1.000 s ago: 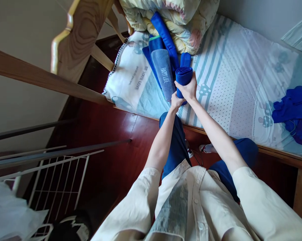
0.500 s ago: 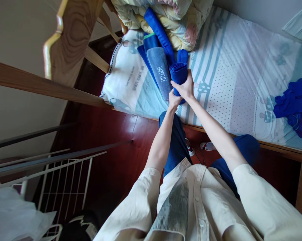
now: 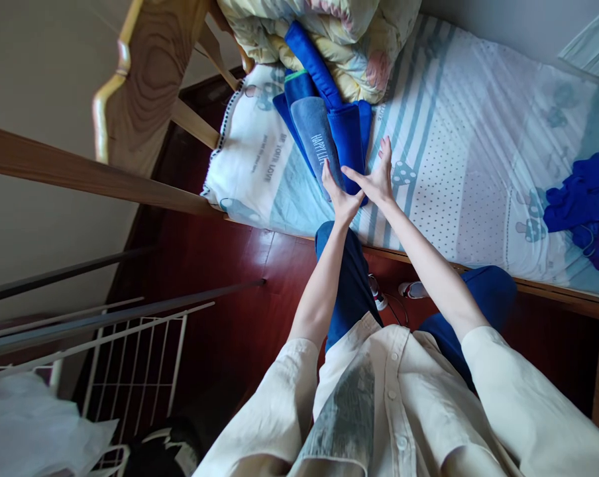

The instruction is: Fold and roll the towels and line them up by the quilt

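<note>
A dark blue rolled towel (image 3: 346, 136) lies on the bed beside a grey-blue towel (image 3: 312, 119) lettered "HAPPY LIFE". My left hand (image 3: 343, 197), fingers spread, is just over the near end of these towels and holds nothing. To its right, my right hand (image 3: 379, 175) is open too, with its thumb pointing left above the blue towel. The two hands come close together at the thumbs; whether they touch I cannot tell. Behind them another long blue roll (image 3: 312, 63) leans towards the quilt.
A yellow patterned quilt (image 3: 364, 66) is bunched at the back of the bed. A crumpled blue cloth (image 3: 585, 205) lies on the patterned sheet (image 3: 458, 159) at the right. Left stand a wooden bed frame (image 3: 145, 86) and a white wire rack (image 3: 130, 377).
Both hands have let go of the blue rolled towel, which was upright in them and now lies on the bed beside the grey-blue one. Their fingers have spread apart.
</note>
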A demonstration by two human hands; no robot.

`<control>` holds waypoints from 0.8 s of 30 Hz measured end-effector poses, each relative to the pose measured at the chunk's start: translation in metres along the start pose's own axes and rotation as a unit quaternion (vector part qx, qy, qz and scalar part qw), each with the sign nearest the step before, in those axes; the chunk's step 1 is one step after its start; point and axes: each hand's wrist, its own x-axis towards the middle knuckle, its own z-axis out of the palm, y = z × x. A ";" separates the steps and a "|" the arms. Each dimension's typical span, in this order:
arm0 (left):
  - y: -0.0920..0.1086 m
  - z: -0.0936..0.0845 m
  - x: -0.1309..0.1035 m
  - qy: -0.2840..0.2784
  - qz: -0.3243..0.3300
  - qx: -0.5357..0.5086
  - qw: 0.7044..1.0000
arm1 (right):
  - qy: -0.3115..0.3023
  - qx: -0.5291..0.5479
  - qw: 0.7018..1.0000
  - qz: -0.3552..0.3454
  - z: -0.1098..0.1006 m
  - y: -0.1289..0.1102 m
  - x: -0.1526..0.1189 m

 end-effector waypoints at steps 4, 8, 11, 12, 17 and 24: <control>0.014 -0.002 -0.019 -0.162 0.047 0.086 0.982 | -0.023 0.063 0.994 0.089 -0.043 0.032 -0.063; 0.009 0.007 -0.035 -0.286 0.070 0.206 0.933 | -0.022 0.075 0.977 0.200 -0.118 0.073 -0.150; 0.002 0.009 -0.046 -0.305 0.043 0.271 0.912 | 0.029 0.067 0.966 0.250 -0.194 0.100 -0.205; 0.000 0.009 -0.049 -0.304 0.040 0.280 0.910 | 0.058 0.060 0.963 0.258 -0.221 0.107 -0.221; -0.006 0.020 -0.058 -0.303 0.090 0.292 0.903 | 0.226 -0.013 0.942 0.247 -0.327 0.129 -0.279; 0.018 0.079 -0.120 -0.464 0.119 0.259 0.839 | 0.257 -0.130 0.928 0.238 -0.355 0.146 -0.297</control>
